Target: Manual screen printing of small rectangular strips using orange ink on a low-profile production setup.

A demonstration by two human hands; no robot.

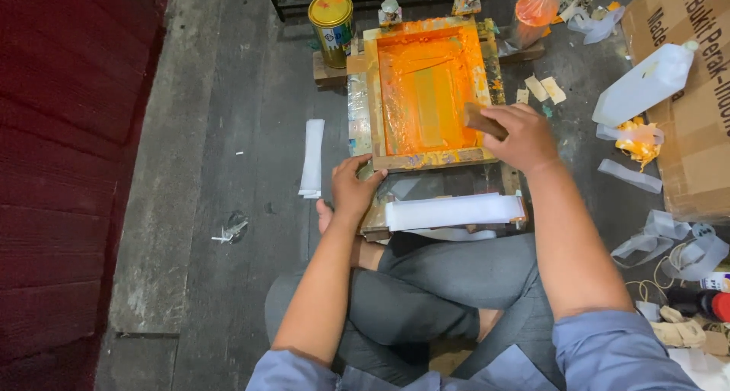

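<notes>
Centrally, one orange-inked screen frame (426,94) lies on the floor, its near-left corner pinched by the left hand (354,185), the right hand (523,136) clenched around one wooden squeegee (482,120) at its right edge, one paint can (331,26) far left.

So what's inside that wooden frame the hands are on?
The wooden frame holds bright orange ink spread over its screen. The right hand presses a wooden squeegee into it; the left hand grips the corner. Whatever lies under the screen is hidden.
</notes>
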